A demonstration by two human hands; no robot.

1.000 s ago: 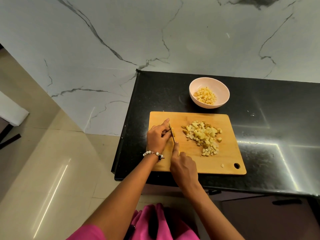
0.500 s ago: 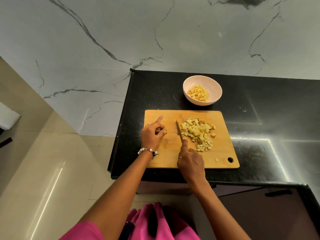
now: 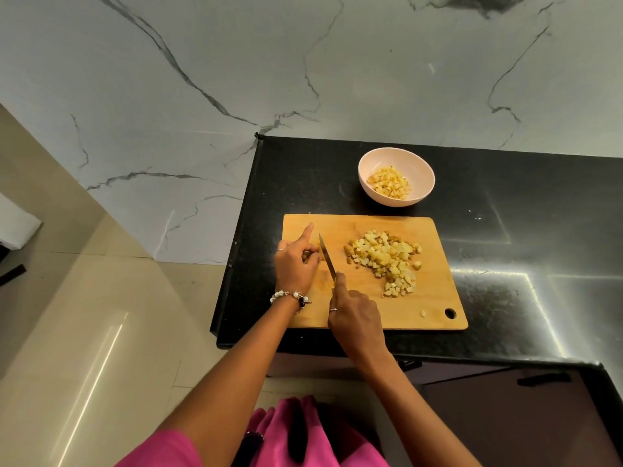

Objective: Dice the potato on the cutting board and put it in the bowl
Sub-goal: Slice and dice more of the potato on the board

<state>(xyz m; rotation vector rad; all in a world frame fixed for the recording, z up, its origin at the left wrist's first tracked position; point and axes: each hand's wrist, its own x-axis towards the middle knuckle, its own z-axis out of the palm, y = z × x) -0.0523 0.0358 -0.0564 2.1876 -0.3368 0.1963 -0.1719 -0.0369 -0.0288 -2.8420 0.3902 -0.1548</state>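
A wooden cutting board lies on the black counter. A heap of diced potato covers its middle right, and one stray cube lies near the hanging hole. My left hand pinches a small potato piece at the board's left, index finger pointing up. My right hand grips a knife, index finger along the spine, blade just right of the held piece. A pale pink bowl with potato cubes stands behind the board.
The black counter ends at its left edge near the board and at a front edge below it. A marble wall rises behind. Beige floor tiles lie to the left. A dark cabinet sits under the counter.
The knife swept right to the heap and has come back left beside the piece in my left hand. My left index finger has lifted. The view shifted slightly.
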